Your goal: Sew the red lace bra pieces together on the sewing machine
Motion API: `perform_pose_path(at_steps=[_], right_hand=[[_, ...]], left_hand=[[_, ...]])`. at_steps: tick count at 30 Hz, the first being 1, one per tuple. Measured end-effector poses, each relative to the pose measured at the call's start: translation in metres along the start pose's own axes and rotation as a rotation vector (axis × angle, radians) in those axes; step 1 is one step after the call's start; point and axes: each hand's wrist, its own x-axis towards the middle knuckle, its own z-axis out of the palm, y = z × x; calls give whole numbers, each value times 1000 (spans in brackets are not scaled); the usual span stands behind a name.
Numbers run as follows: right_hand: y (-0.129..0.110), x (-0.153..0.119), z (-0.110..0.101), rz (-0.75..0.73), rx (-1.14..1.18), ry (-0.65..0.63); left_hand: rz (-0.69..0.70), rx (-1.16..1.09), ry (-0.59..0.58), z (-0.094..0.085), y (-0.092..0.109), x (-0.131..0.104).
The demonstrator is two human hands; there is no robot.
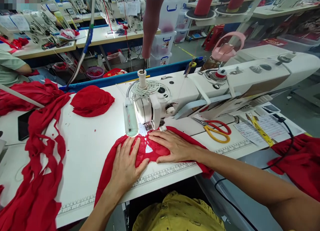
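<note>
A red lace-trimmed garment piece (143, 151) lies on the sewing table, its upper edge at the needle area of a white sewing machine (180, 94). My left hand (127, 161) rests flat on the fabric's left part, fingers spread toward the machine. On the right part my right hand (172, 146) is also laid flat, fingertips close to the presser foot (149, 125). A small opening in the lace between the hands shows the white surface below. The machine's lamp lights this spot.
Scissors (217, 130) with red and yellow handles lie right of the machine, near a yellow measuring tape (261, 131) on papers. Red fabric strips (45, 171) and a round red fabric pile (92, 100) are at left. A pink-lidded bottle (223, 52) stands behind. A person in a green sleeve (10, 65) sits far left.
</note>
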Motion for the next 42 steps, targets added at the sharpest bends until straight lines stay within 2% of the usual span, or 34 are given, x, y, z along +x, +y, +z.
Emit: perform_pose_path(at_steps=[20,36,39,42], right_hand=[[-2,1,-2,59,6,-78],[-2,0,-1,-23,-5,6],[-11,4,-8,-85,3,72],[-27,15,-13,-145,-5,146]], left_hand=[[-2,-31,40,3,-1,0],[-11,-36,25,1,0,0],[16,-38,72,-8,4,-1],[54,-29,206,-21,18,-8]])
